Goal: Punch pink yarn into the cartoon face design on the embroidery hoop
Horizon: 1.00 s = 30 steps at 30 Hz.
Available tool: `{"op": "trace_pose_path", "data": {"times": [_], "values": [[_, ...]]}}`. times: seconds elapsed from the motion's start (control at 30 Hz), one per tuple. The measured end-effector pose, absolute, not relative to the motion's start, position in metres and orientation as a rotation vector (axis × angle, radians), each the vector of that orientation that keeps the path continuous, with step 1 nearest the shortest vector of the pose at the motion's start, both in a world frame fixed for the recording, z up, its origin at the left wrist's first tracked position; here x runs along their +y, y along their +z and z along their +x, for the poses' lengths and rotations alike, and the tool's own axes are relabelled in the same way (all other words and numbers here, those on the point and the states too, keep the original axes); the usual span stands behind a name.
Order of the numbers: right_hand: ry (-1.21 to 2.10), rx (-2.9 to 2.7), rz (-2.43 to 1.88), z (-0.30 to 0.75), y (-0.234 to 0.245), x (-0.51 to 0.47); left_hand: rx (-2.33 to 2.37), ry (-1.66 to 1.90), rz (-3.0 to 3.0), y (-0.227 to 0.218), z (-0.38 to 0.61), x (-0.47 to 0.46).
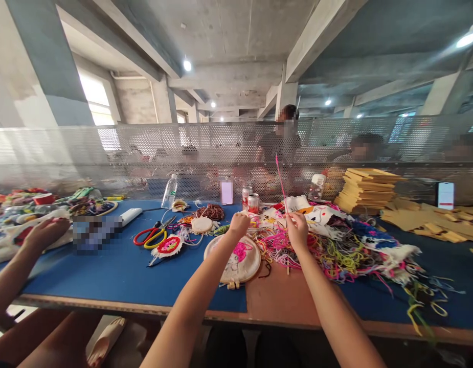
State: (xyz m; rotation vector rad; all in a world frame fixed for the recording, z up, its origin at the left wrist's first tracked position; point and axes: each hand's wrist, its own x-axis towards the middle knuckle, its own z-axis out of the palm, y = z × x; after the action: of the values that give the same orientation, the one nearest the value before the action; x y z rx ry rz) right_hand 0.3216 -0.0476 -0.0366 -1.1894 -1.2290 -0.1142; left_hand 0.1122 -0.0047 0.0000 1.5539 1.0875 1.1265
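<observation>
My left hand [241, 225] is closed above the far edge of a round embroidery hoop [255, 266]. What its fingers grip, if anything, is hidden. White cloth fills the hoop and bears a bright pink stitched patch [242, 252]; the hoop's screw points toward me. To the right, my right hand [297, 231] is closed on a strand of pink yarn [280, 179], which stretches upward from the fingers. Under and beside this hand spreads a tangled heap of coloured yarn [328, 253], pink strands nearest.
Left of the hoop lie red-handled scissors [144, 235] and yellow-handled scissors [157, 239]. Two cans [253, 203], a water bottle [170, 191] and a phone [227, 192] stand behind. Stacked yellow boards [366, 191] sit at right. A co-worker's hand [48, 232] works at left.
</observation>
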Motion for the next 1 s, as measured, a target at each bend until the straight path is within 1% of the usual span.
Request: {"op": "trace_pose_path", "data": {"times": [0.27,0.4,0.63,1.0], "values": [[-0.242,-1.709,-1.158,0.314,-0.04,-0.047,0.788,1.497,0.956,-0.009,0.01,0.001],[-0.268,-1.854,-1.157,0.315,-0.043,-0.05,0.618,1.664,0.72,-0.009,-0.007,0.005],[-0.296,-1.941,-1.173,0.318,-0.046,-0.049,0.471,1.69,0.569,-0.006,0.002,0.004],[-0.326,-1.964,-1.214,0.316,-0.044,-0.051,0.505,1.688,0.566,-0.009,0.004,0.008]]}}
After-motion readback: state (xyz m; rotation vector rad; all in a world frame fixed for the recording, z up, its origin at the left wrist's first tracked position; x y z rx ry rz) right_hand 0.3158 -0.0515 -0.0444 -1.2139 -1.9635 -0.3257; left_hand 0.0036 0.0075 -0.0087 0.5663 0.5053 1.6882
